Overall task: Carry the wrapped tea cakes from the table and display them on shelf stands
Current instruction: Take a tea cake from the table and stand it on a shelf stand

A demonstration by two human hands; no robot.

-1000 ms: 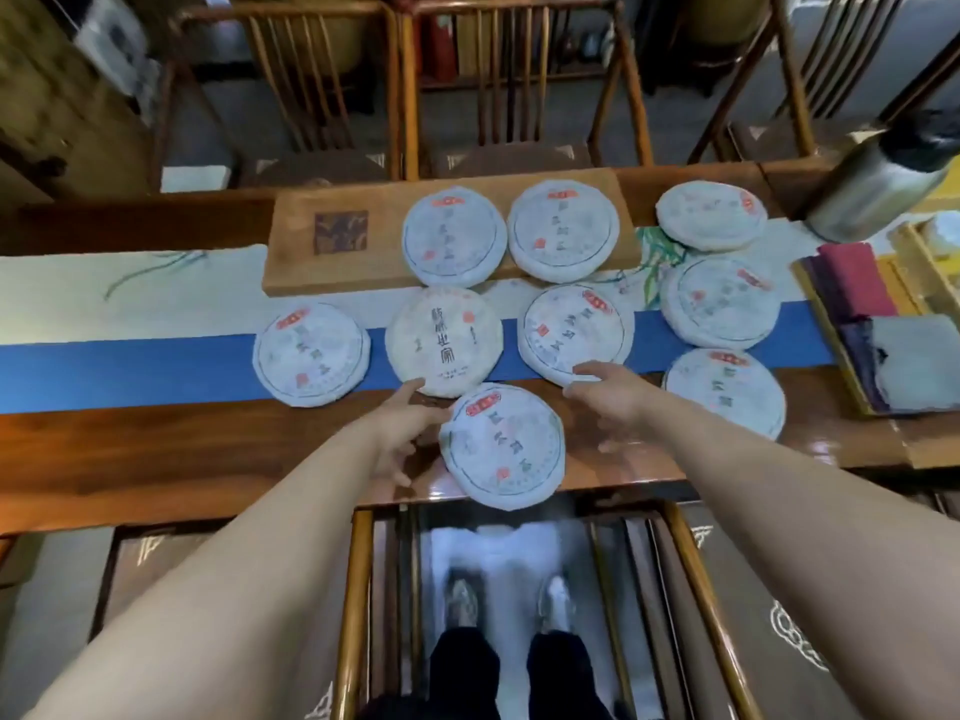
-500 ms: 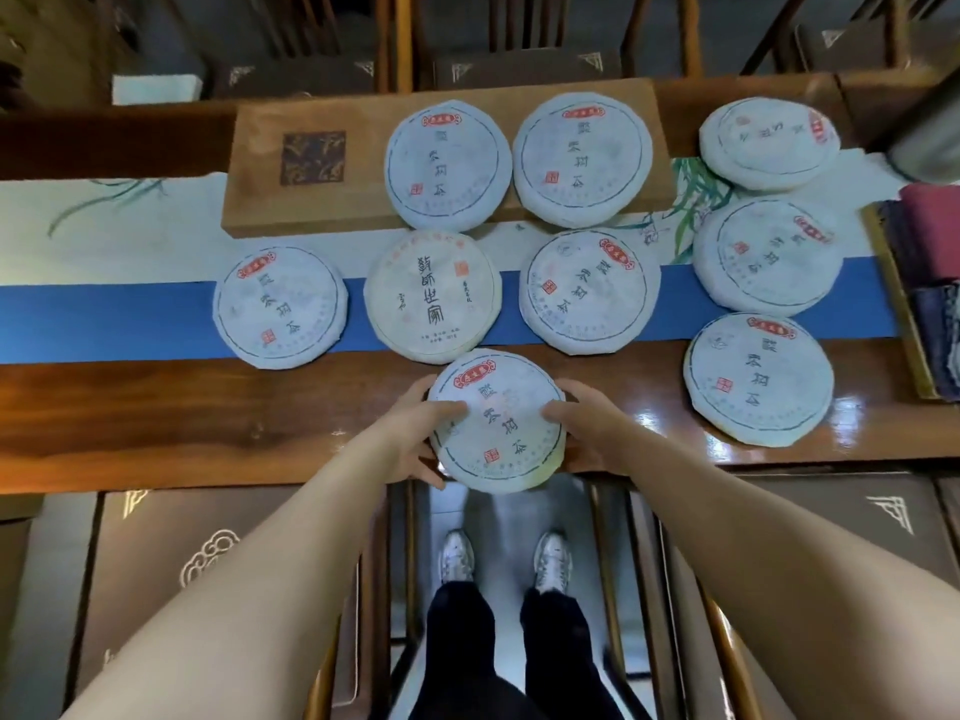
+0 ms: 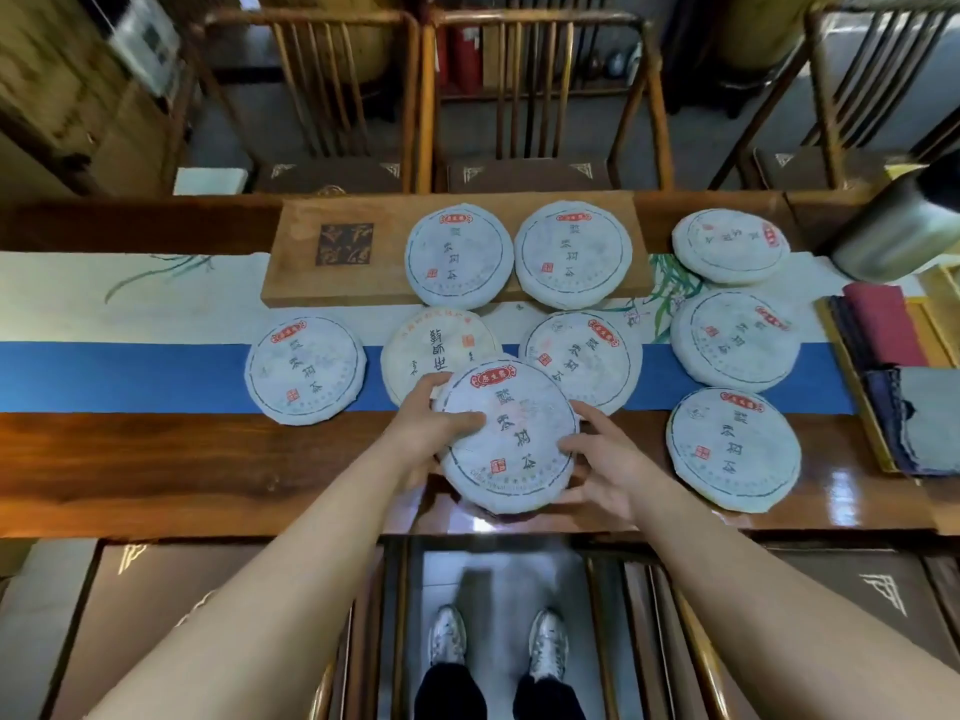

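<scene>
The steel flask [image 3: 893,226] is cut off by the right edge, its top blurred.

Bare desk [image 3: 156,459] wood lies open at the lower left of the frame. Toward the middle and right, wrapped tea cakes [image 3: 735,449] crowd close together, and a steel flask [image 3: 893,231] leans in at the upper right.

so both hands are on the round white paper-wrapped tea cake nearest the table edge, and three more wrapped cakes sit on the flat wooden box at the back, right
Not quite. The head view shows only two cakes on the flat wooden box: one round white wrapped cake and a second beside it. The rest holds: the left hand and right hand both grip the round white paper-wrapped tea cake nearest the table edge.
</scene>
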